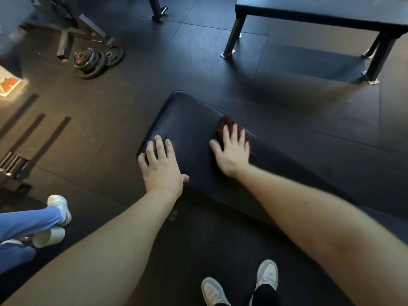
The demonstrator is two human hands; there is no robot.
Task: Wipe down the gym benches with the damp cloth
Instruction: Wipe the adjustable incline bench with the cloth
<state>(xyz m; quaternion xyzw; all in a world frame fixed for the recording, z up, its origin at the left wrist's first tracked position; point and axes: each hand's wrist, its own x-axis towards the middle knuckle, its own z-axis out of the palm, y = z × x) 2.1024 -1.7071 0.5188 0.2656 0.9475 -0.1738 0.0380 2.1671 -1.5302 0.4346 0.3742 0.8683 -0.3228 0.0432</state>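
Shoes, two pale grey trainers (268,272), stand on the floor just short of the long black padded vinyl bench (192,115). On that bench's left edge the left hand (161,166) lies flat, fingers straight and holding nothing, seemingly to steady it. Toward the bench's right edge the right hand (234,149) presses flat, fingers straight rather than curled, on the bunched dark red cloth (227,123). The cloth peeks out beyond the fingertips and lies on the pad toward its far end. It looks soft, limp and light. Being damp, it should drag a little on the grained vinyl, so a flat palm over its middle, or a gathered handful, likely serves better than a pinch at one corner. The pad looks firm with some give, and probably slick once wet. Left of the bench are one white paper cup (49,237) and another person's blue-clad legs (26,224). Beyond the bench's far end stands a second black flat bench on metal legs (320,12), and out to the far left lies a stack of black weight plates (90,60), number unclear. Counted: two benches, one cloth, two hands
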